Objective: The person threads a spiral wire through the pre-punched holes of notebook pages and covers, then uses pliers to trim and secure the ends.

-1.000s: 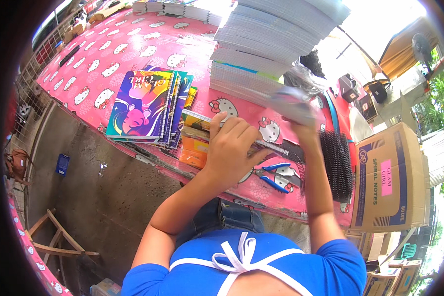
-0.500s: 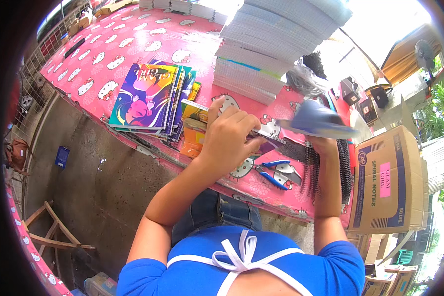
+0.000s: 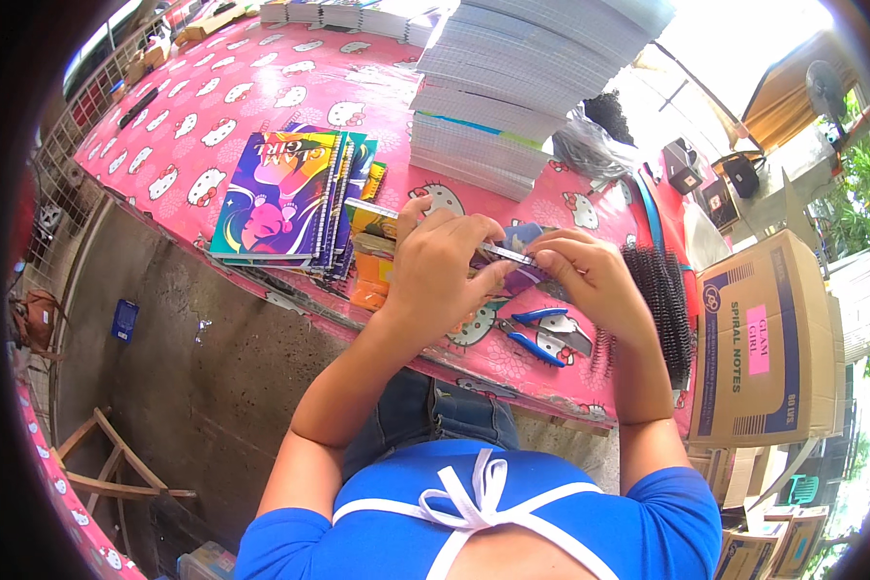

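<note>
My left hand [image 3: 443,259] is closed on a notebook [image 3: 508,254], whose pale page edge and some purple cover show between my hands. My right hand [image 3: 590,275] pinches the same notebook at its right end, thumb and fingers together. Most of the notebook is hidden by my fingers. Just below my hands lie blue-handled cutting pliers [image 3: 535,338], jaws to the right. Black spiral coils [image 3: 659,314] lie in a bundle beyond my right wrist. Left of my left hand is a pile of spiral notebooks [image 3: 278,198] with purple covers, some yellow and orange ones [image 3: 372,275] beside it.
A tall stack of paper blocks [image 3: 532,87] stands behind my hands on the pink patterned table [image 3: 188,116]. More bound stacks [image 3: 358,14] line the far edge. A cardboard box [image 3: 764,338] stands at the right. A clear plastic bag [image 3: 594,150] lies beside the stack.
My right hand has come down and left from a blurred blue-grey sheet or cover it was moving, to the notebook beside my left hand. My left hand has stayed nearly in place.
</note>
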Demonstrator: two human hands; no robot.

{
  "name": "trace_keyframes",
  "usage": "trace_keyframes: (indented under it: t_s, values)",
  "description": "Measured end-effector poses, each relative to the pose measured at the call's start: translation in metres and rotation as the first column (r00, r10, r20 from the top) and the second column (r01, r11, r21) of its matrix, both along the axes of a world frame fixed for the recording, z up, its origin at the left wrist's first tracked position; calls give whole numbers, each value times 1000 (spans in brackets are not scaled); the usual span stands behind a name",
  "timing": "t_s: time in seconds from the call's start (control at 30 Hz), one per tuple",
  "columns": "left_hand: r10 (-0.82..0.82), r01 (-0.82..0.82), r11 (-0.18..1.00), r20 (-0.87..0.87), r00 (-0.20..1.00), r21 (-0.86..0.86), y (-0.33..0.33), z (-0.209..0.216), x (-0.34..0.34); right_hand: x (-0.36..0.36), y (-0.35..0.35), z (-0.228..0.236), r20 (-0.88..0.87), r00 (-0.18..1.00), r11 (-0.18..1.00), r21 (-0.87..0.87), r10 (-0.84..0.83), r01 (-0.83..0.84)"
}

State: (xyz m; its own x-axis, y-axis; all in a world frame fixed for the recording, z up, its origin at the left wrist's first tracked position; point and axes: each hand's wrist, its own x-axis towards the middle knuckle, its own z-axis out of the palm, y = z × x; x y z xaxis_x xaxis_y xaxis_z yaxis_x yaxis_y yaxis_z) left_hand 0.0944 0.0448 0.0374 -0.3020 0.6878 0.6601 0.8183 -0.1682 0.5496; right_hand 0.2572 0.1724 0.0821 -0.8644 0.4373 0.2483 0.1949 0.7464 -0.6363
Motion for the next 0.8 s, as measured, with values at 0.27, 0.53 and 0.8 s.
trace_keyframes:
  t_s: [0.27, 0.53, 0.8]
  values:
    - [3, -3, 1000, 0, 1000, 18, 1, -2, 1, 2, -19, -6, -121, 985, 961, 232, -123, 148]
    - [-8, 8, 1000, 1, 1000, 21, 2, -3, 0, 0, -24, -18, -188, 972, 985, 74, -140, 156]
    - [-2, 2, 1000, -13, 1000, 18, 0, -4, 2, -11, -33, -18, -287, 943, 934, 259, -167, 244]
